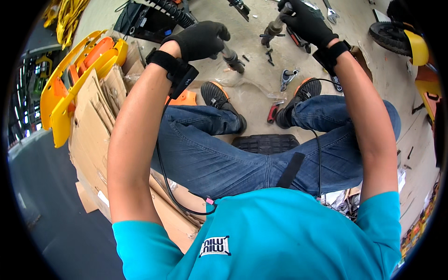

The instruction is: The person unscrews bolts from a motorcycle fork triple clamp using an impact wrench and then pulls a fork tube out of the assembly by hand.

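Observation:
My left hand (198, 41), in a black glove, is closed around the upper end of a grey metal tube (232, 60) that looks like a fork leg. The tube's lower end points down toward the floor. My right hand (304, 22), also gloved in black, grips the top of a second, similar tube (273, 31), which stands roughly upright with a dark bracket at its lower end. Between the two tubes lie several small black bolts (270, 58). Behind the left hand is a black coil-spring shock absorber (173, 13).
A metal tool (287, 79) and a red-handled tool (273, 113) lie between my shoes; an adjustable wrench (331, 14) lies farther off. Yellow plastic panels (58, 105) rest by stacked cardboard (91, 126) on the left. A wheel (391, 38) and yellow fender stand right.

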A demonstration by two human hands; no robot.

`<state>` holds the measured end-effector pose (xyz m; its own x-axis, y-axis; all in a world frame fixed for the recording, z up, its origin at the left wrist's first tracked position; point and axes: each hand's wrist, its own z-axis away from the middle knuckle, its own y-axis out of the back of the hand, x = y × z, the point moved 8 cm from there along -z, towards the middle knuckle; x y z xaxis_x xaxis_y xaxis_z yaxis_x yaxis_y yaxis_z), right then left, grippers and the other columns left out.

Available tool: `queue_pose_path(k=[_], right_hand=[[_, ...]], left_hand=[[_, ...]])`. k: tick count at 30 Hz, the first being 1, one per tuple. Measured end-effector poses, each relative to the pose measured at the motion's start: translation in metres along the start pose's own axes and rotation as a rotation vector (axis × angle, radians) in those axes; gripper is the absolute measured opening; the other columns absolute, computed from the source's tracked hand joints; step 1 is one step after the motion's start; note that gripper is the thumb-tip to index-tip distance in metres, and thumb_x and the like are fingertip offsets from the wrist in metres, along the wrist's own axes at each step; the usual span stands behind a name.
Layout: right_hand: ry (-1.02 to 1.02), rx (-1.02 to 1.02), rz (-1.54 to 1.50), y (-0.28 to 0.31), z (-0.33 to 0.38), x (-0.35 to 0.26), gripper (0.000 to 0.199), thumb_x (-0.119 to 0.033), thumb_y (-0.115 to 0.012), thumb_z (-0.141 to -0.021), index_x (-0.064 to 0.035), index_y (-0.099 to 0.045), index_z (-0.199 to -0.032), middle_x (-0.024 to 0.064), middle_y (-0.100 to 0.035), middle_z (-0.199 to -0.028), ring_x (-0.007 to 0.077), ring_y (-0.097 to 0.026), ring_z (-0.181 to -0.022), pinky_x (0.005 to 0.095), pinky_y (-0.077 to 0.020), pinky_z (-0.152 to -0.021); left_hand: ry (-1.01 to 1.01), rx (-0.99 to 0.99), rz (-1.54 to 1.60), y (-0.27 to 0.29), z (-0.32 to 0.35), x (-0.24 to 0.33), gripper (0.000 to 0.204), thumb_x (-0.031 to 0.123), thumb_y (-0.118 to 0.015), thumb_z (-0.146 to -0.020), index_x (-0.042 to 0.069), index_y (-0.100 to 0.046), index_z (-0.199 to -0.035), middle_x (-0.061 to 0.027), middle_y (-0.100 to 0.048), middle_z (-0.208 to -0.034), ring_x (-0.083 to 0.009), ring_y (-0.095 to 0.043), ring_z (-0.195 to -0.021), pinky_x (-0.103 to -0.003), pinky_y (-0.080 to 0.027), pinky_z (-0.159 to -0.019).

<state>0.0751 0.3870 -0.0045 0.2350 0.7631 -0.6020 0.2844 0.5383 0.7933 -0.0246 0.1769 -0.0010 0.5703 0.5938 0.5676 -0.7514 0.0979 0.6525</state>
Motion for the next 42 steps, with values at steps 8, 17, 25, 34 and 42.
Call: queue_pose_path(k=[8, 17, 25, 34, 42], right_hand=[[0.218, -0.157, -0.115, -0.016, 0.003, 0.025, 0.023, -0.011, -0.066, -0.088, -0.0083, -0.056, -0.108, 0.0114, -0.067, -0.098, 0.0277, -0.067, -0.091, 0.036, -0.0519, -0.079], [0.181, -0.375, -0.061, -0.025, 0.004, 0.0, 0.025, -0.003, -0.063, -0.09, -0.0081, -0.054, -0.114, 0.0051, -0.061, -0.101, 0.0151, -0.06, -0.091, 0.0301, -0.0503, -0.081], [0.295, -0.36, 0.13, -0.032, -0.013, -0.015, 0.029, -0.01, -0.066, -0.091, -0.0095, -0.054, -0.117, 0.0126, -0.067, -0.093, 0.0248, -0.067, -0.085, 0.0359, -0.0524, -0.075], [0.322, -0.273, 0.174, -0.032, -0.016, -0.025, 0.034, -0.018, -0.068, -0.089, -0.0102, -0.056, -0.119, 0.0156, -0.069, -0.095, 0.0311, -0.068, -0.088, 0.0408, -0.0527, -0.078], [0.27, -0.297, 0.243, -0.028, -0.016, -0.023, 0.035, -0.021, -0.07, -0.087, -0.0121, -0.058, -0.118, 0.0149, -0.07, -0.097, 0.0316, -0.068, -0.09, 0.0413, -0.0526, -0.079]], left_hand=[[0.074, 0.186, -0.07, -0.004, 0.021, -0.009, 0.031, 0.032, -0.059, -0.097, 0.001, -0.064, -0.098, -0.0089, -0.067, -0.073, -0.0152, -0.068, -0.059, -0.029, -0.055, -0.054], [0.012, 0.209, -0.066, -0.012, 0.02, -0.002, 0.033, 0.034, -0.058, -0.097, 0.005, -0.067, -0.111, -0.0114, -0.071, -0.087, -0.0213, -0.069, -0.068, -0.034, -0.056, -0.062], [-0.156, 0.301, -0.244, -0.007, 0.023, 0.0, 0.03, 0.024, -0.057, -0.094, 0.005, -0.064, -0.117, -0.0169, -0.069, -0.108, -0.033, -0.067, -0.099, -0.04, -0.051, -0.088], [-0.182, 0.264, -0.185, -0.013, 0.03, 0.005, 0.032, 0.016, -0.068, -0.088, 0.005, -0.063, -0.118, -0.0164, -0.07, -0.103, -0.0303, -0.068, -0.093, -0.039, -0.052, -0.081], [-0.23, 0.308, -0.198, -0.009, 0.032, 0.001, 0.037, 0.015, -0.071, -0.085, 0.005, -0.061, -0.119, -0.0124, -0.064, -0.087, -0.0285, -0.063, -0.081, -0.038, -0.05, -0.074]])
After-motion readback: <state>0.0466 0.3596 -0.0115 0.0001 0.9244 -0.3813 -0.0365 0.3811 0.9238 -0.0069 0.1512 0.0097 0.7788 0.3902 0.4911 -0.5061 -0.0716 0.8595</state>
